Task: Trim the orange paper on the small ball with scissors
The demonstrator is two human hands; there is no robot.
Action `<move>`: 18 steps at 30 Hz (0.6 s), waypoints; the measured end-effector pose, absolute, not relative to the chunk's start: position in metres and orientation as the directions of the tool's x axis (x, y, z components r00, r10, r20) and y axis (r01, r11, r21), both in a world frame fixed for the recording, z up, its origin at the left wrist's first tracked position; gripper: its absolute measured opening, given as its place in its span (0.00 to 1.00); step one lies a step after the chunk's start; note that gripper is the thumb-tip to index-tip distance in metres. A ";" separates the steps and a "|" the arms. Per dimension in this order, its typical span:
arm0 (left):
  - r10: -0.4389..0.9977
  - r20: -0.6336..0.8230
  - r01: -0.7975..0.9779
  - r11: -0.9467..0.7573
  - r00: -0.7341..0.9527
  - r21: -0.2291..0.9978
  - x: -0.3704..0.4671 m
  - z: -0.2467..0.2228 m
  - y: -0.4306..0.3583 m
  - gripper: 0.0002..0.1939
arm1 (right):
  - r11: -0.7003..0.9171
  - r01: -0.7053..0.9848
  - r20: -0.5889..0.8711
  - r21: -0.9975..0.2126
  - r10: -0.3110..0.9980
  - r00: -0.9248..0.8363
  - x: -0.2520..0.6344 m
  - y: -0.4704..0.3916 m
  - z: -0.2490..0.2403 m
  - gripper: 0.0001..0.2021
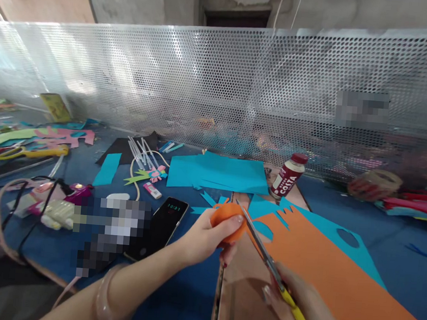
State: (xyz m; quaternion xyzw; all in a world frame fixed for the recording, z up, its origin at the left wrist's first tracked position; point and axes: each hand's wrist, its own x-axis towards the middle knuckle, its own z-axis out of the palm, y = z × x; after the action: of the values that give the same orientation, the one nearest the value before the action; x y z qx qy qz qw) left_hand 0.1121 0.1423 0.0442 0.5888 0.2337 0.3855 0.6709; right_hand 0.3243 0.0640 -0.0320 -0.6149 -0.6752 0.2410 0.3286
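Daylight from the upper left, wide-angle view with bent edges

The perforated metal screen (219, 91) is the brightest thing: its left end is washed out by white glare, and it dims to grey toward its right end. Its top edge bows in a curve, showing lens distortion that grows toward the frame's borders. Below the screen, the blue table (405, 259) is evenly lit, with soft, faint shadows. The hands nearest the camera are slightly soft, the right hand (309, 305) blurred most. Two pixelated patches appear, one on the screen's right part, one on the table below its left half.
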 end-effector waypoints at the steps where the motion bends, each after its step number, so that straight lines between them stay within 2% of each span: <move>1: 0.788 0.152 -0.248 0.000 0.597 0.969 0.111 0.045 0.144 0.24 | 0.125 0.673 0.127 -0.729 0.991 -0.047 0.327 0.068 -0.033 0.17; 4: 0.758 0.179 -0.245 -0.026 0.628 0.969 0.107 0.044 0.148 0.23 | 0.129 0.662 0.095 -0.738 0.992 -0.087 0.333 0.077 -0.035 0.17; 7: 0.714 0.171 -0.212 -0.032 0.679 0.977 0.104 0.044 0.151 0.24 | 0.148 0.663 0.138 -0.734 0.988 -0.068 0.332 0.076 -0.030 0.14; 13: 0.680 0.136 -0.180 -0.006 0.721 0.984 0.100 0.049 0.152 0.24 | 0.180 0.749 0.157 -0.638 0.982 -0.103 0.319 0.058 -0.013 0.16; 18: 0.692 0.123 -0.196 0.027 0.711 0.980 0.101 0.051 0.150 0.22 | 0.153 0.699 0.108 -0.699 0.988 -0.108 0.312 0.054 -0.004 0.17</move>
State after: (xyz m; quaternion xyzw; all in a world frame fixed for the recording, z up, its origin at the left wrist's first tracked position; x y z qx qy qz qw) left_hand 0.1013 0.1502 0.0512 0.6183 0.2006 0.3225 0.6881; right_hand 0.3117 0.0542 -0.0040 -0.6013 -0.7014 0.2488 0.2906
